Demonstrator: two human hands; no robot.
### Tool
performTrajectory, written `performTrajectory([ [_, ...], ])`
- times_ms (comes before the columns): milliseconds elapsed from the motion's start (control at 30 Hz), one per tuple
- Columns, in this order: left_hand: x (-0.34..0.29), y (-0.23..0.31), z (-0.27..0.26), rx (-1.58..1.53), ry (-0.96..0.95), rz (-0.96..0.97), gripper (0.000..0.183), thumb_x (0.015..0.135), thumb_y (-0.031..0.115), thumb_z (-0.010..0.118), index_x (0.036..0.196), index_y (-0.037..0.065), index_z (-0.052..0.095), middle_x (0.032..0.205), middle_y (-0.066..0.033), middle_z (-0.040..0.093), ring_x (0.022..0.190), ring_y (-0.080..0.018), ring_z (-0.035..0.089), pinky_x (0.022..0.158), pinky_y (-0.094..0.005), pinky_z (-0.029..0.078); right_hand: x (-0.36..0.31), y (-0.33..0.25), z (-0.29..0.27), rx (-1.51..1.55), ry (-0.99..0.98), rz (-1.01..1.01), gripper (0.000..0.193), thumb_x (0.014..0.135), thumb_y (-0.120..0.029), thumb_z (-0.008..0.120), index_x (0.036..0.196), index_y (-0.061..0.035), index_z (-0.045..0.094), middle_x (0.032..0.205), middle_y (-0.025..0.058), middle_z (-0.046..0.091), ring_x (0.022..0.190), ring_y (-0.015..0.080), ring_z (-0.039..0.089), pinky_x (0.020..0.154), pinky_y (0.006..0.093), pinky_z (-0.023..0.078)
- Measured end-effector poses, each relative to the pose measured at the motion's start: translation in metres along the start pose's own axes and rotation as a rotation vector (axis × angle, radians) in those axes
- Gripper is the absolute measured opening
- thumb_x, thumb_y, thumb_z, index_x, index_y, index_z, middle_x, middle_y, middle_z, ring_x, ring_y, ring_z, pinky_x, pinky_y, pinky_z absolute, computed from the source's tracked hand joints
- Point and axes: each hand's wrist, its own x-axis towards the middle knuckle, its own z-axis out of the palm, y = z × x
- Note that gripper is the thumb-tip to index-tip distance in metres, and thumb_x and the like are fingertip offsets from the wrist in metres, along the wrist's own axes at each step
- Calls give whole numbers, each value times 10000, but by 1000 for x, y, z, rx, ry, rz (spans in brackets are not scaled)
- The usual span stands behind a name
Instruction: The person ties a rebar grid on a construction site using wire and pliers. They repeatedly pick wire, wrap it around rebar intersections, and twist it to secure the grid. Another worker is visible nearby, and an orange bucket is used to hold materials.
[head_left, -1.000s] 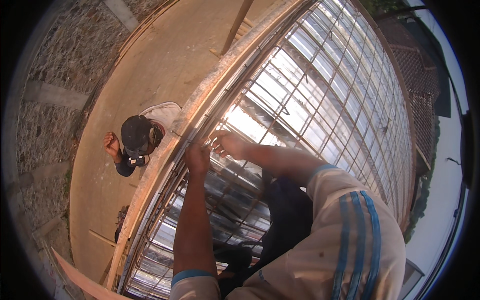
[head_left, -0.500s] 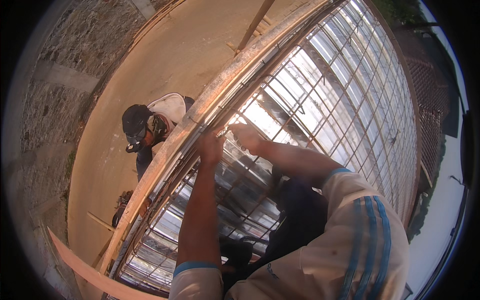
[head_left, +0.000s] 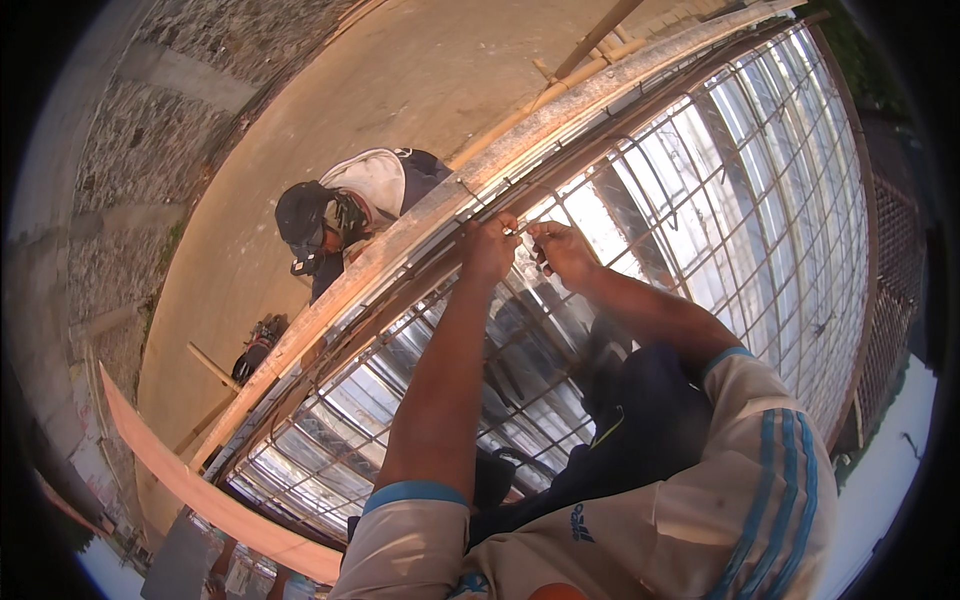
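My left hand (head_left: 490,250) and my right hand (head_left: 562,252) work close together at the edge of a steel rebar mesh (head_left: 690,205), fingers of both pinched. Something small and pale shows at the left fingertips, too small to name. Beside the left hand runs a row of long rusty bars (head_left: 600,147) along the mesh's edge. Under the grid lies shiny silver corrugated sheeting (head_left: 592,218). A hooked bar end sticks out of the mesh beyond my right hand.
A long timber board (head_left: 470,185) borders the mesh on the left. Below it, a person in a dark cap (head_left: 303,212) stands on the brown ground (head_left: 270,160). Bamboo poles (head_left: 590,75) stand beyond. A curved, pinkish board (head_left: 215,503) crosses the lower left; a tiled roof (head_left: 890,260) is at right.
The whole view has shifted, so hands and mesh appear farther right and slightly higher. My two hands stay together at the mesh edge, fingers still pinched.
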Motion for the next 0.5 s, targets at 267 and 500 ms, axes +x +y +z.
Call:
performTrajectory([
  [267,-4,-5,9,-15,169,105,175,706,181,745,810,128,613,628,-74,614,631,-278,593,672,-395,465,-37,-63,-11,-1201,167,-699,272,844,-154,497,1075,-44,589,852,226,643,820,362,642,741,451,512],
  [500,-8,-2,17,-49,249,115,173,702,187,750,799,141,615,631,-59,626,656,-298,588,677,-402,441,32,-45,-16,-1428,-129,-600,222,841,-194,515,963,-50,632,835,207,653,805,348,648,728,434,521],
])
